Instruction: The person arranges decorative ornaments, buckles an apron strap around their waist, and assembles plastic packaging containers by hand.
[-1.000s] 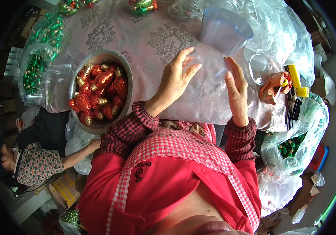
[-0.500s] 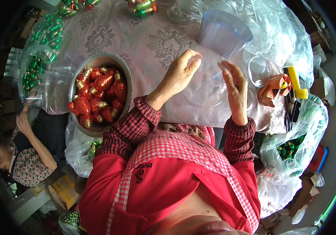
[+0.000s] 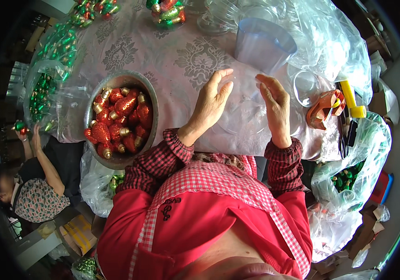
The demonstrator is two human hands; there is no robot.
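A clear, thin plastic shell [image 3: 246, 109] sat between the left hand [image 3: 211, 103] and right hand [image 3: 274, 105], both grasping its edges with open fingers above the patterned tablecloth [image 3: 162, 56], just right of the metal bowl [image 3: 98, 156] of red bulb ornaments [image 3: 120, 119].

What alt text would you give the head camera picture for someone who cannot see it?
Seen from above, a person's left hand and right hand hold a clear plastic piece between them over a patterned tablecloth. A metal bowl of red bulb ornaments sits to the left, a clear cup beyond, and another person works at lower left.
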